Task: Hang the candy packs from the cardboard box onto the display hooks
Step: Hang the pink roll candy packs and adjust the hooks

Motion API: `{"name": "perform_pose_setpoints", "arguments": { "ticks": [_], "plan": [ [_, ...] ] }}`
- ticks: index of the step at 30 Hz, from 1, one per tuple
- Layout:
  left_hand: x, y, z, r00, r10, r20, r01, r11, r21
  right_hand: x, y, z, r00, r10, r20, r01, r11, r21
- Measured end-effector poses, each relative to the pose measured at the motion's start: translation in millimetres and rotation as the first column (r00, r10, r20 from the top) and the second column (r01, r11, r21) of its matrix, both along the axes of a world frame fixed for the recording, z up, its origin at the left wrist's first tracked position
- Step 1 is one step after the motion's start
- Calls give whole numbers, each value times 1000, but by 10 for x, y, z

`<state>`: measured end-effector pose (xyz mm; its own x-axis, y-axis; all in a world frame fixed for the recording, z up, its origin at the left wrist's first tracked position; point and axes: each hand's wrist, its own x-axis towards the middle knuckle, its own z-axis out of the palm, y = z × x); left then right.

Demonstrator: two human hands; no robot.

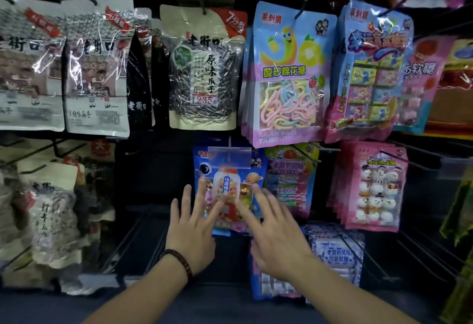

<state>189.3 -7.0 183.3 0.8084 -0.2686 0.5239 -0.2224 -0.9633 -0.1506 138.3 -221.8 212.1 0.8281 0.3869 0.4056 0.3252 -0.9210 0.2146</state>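
While both hands press it flat | left hand: fingers straight, spread, on blue candy pack, lower left | right hand: same, lower right of pack | pack: seemingly hung, below clear tag holder | step: likely settling pack | next: fetch another; cardboard box unseen

A dark display rack fills the frame, its wire hooks jutting toward the camera. At upper left hang grey sunflower seed bags, and at upper right pink-and-blue marshmallow packs. At lower centre a blue candy pack hangs behind a clear price-tag holder. Pink snowman packs hang to its right, and blue-and-white packs hang at lower right.
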Motion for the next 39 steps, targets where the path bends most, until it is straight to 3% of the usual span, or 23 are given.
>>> {"name": "perform_pose_setpoints", "arguments": {
  "ticks": [17, 24, 31, 33, 35, 39],
  "plan": [
    [705, -91, 139, 999, -28, -45, 31, 997, 64, 1028, 216, 162, 989, -135, -68, 142, 982, 125],
    [503, -95, 207, 999, 27, -33, -25, 997, 78, 882, 202, 206, 989, -98, -111, 112, 985, 130],
    [56, 32, 550, 988, 28, -152, -13, 995, 99, 313, 136, 501, 981, -60, -186, 95, 978, 183],
    [-117, 89, 697, 984, -19, -176, 33, 997, 76, 46, 84, 646, 979, -46, -198, 78, 985, 154],
    [-303, 143, 833, 970, -172, -175, 180, 983, 30, -212, 35, 810, 980, -28, -199, 58, 987, 147],
    [-747, 153, 1205, 801, -597, -47, 597, 802, -23, -670, 5, 1274, 988, 10, -151, 36, 952, 303]
  ]
}}
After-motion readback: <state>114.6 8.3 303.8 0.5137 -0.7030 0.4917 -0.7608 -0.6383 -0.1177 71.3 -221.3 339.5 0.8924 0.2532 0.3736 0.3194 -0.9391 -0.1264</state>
